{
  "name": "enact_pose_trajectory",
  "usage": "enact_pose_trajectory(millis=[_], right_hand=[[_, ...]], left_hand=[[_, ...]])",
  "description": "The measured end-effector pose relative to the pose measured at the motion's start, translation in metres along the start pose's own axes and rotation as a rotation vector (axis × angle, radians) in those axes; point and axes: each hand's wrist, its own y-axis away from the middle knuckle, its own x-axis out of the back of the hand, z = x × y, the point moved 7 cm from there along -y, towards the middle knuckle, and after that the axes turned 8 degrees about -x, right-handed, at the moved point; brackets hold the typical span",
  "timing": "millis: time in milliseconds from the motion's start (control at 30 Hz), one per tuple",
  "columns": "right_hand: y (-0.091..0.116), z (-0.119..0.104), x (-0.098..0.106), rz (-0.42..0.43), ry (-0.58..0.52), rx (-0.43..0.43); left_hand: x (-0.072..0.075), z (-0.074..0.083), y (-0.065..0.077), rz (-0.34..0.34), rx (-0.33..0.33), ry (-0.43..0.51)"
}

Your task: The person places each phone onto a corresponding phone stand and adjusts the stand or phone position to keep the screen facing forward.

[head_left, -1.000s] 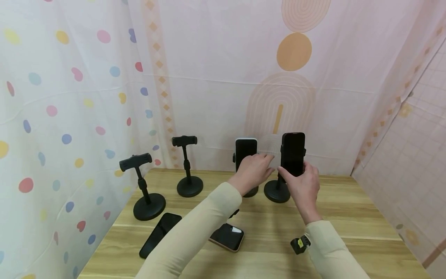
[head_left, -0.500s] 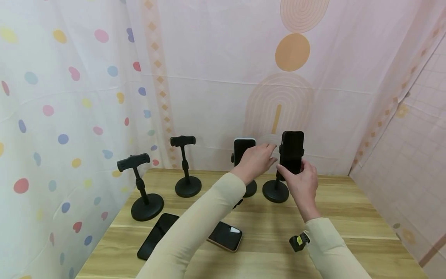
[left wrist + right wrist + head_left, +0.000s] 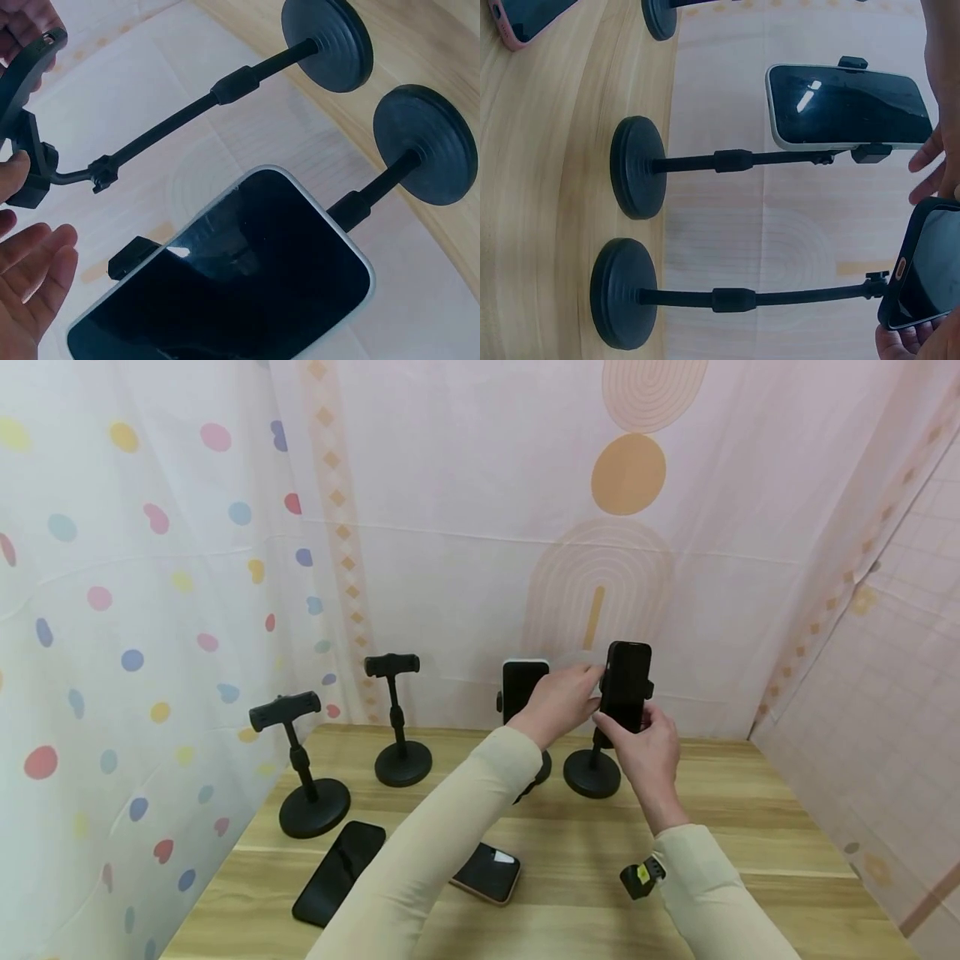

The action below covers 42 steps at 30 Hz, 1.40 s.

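A black phone (image 3: 626,685) sits upright in the clamp of a black phone holder (image 3: 592,774). My right hand (image 3: 648,756) grips the phone's lower end, its thumb at the left edge and its fingers round the right side. My left hand (image 3: 561,703) reaches in from the left and pinches the clamp (image 3: 30,176) at the phone's left edge. Its other fingers hang loose in the left wrist view. Just left of it, a white-edged phone (image 3: 847,105) stands in a second holder (image 3: 638,166), partly hidden by my left hand in the head view.
Two holders without phones, one nearer (image 3: 315,808) and one farther back (image 3: 403,763), stand on the left. A dark phone (image 3: 339,872) lies at front left. Another phone (image 3: 491,875) lies near the middle, partly under my left sleeve (image 3: 450,843). A patterned curtain (image 3: 465,577) hangs behind the wooden table (image 3: 750,827).
My left hand has moved right, from the gap between the two mounted phones to the clamp at the black phone's edge. My right hand keeps its hold; the head view has shifted slightly.
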Motion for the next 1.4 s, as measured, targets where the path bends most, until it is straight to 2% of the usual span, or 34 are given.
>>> enact_pose_trajectory(millis=[233,733,1033,1233,1400], right_hand=[[-0.004,0.001,0.0,-0.031,-0.023,-0.017],[-0.012,0.009,-0.001,-0.062,-0.057,-0.045],[-0.015,0.01,0.0,-0.04,-0.073,-0.038],[-0.018,0.012,0.001,-0.023,-0.058,-0.025],[-0.019,0.014,0.004,-0.015,-0.035,-0.021]], left_hand=[[-0.001,0.001,-0.004,0.034,-0.018,-0.04],[-0.007,0.002,-0.009,0.081,-0.071,-0.061],[-0.012,0.002,-0.009,0.14,-0.103,-0.071],[-0.011,0.005,-0.007,0.157,-0.143,-0.093],[-0.009,0.011,-0.007,0.224,-0.229,-0.175]])
